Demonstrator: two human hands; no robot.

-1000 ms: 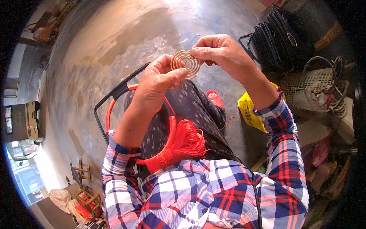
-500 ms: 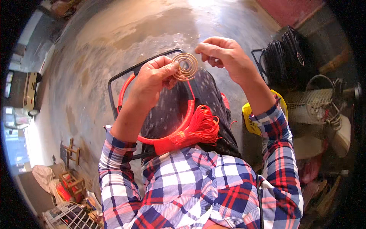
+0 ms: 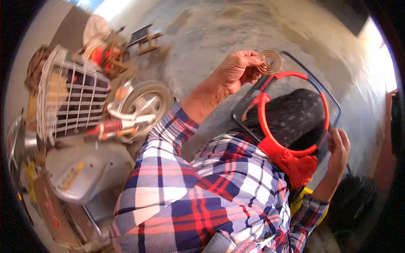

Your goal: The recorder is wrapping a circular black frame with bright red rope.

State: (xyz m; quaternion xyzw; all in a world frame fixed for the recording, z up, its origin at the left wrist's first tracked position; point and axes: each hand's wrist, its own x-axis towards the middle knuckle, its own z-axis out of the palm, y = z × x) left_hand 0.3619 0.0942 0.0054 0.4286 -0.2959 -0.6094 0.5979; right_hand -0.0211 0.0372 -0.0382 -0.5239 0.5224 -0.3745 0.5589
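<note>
My left hand pinches the rim of a flat tan spiral coil, held up above the far left of a black metal frame. On that frame, over my dark-clad lap, lies a ring wrapped in red cord. A thick red tassel of loose strands hangs at the ring's near side. My right hand is beside the frame's right side, close to the ring, its fingers curled together. Whatever those fingers hold, if anything, is hidden.
At left stands a scooter with a front wheel and grey body. A white wire basket is near it. Beyond are small wooden stools. A yellow bag is by my right forearm.
My view has swung left, bringing the scooter and basket into sight. My right hand has moved away from the coil, down to the frame's right side. My left hand still holds the coil.
</note>
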